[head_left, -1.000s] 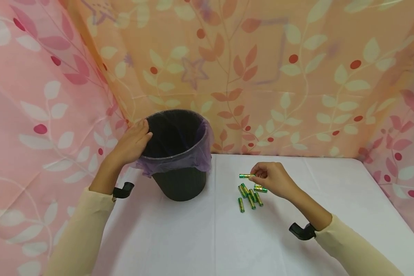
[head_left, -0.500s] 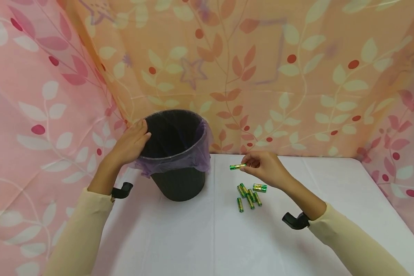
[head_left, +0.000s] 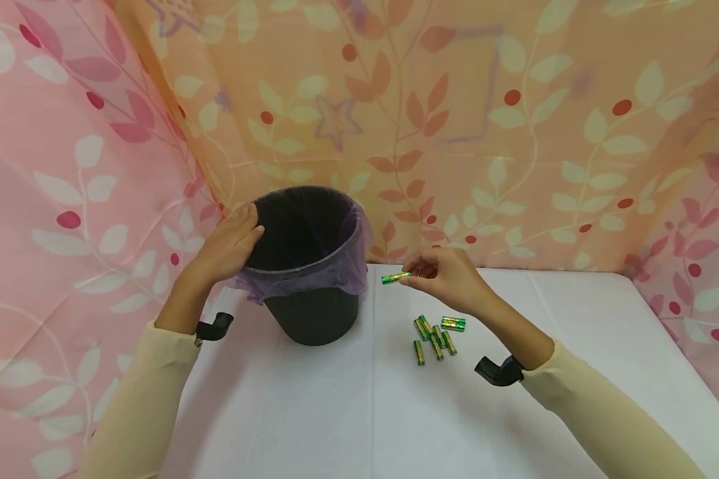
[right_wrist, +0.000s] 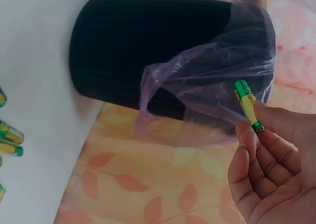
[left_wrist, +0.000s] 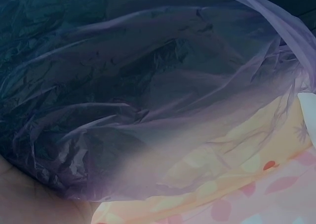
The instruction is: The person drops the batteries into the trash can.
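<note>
We rest our left hand (head_left: pixel 229 246) on the rim of a black bin (head_left: pixel 314 320) with a purple liner (head_left: pixel 341 274); our right hand (head_left: pixel 448 276) pinches a battery (head_left: pixel 393 278), and more batteries (head_left: pixel 437 345) lie on the table (head_left: pixel 311 412).

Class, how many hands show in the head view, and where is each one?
2. The left hand rests on the left side of the black bin; the right hand pinches a green-and-gold battery to the bin's right. No others show.
</note>
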The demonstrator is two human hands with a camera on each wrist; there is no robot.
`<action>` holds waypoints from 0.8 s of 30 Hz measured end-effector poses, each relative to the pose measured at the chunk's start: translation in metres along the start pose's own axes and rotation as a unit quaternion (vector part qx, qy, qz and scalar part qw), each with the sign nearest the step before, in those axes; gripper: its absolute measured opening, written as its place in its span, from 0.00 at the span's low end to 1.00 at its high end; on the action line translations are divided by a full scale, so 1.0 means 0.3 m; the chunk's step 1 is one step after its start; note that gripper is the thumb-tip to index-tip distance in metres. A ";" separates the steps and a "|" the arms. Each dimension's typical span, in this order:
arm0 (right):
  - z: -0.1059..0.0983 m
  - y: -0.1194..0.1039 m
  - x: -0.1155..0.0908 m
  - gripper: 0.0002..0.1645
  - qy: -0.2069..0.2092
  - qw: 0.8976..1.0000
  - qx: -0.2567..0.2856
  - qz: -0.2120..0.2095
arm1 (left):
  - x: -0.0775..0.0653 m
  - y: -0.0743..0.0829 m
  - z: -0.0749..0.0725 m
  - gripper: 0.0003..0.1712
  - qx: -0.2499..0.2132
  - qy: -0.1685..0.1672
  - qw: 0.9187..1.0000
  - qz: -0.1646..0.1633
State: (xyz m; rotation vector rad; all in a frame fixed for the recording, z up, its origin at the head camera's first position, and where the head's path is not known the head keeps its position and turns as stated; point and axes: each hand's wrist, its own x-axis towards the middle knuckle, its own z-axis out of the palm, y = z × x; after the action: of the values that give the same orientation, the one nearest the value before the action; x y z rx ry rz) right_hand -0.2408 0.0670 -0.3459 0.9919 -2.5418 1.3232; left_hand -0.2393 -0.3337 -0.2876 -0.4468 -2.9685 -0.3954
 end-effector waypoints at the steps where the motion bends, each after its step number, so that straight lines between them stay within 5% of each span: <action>1: 0.001 -0.006 0.006 0.06 -0.001 1.000 -0.002 -0.003 | 0.002 0.001 0.001 0.36 0.002 0.001 1.000 0.001; 13: 0.018 -0.061 0.054 0.07 -0.010 1.000 0.010 -0.021 | 0.007 -0.003 0.006 0.35 0.004 0.009 1.000 0.004; 24: 0.019 -0.127 0.118 0.09 0.004 0.996 0.025 -0.090 | 0.008 0.005 0.000 0.35 0.001 0.010 1.000 0.006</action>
State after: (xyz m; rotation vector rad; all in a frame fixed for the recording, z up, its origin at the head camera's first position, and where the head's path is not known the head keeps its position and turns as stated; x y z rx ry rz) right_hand -0.2447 0.0295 -0.3095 1.1901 -2.3597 1.3434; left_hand -0.2409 -0.3316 -0.2868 -0.4567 -2.9462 -0.3931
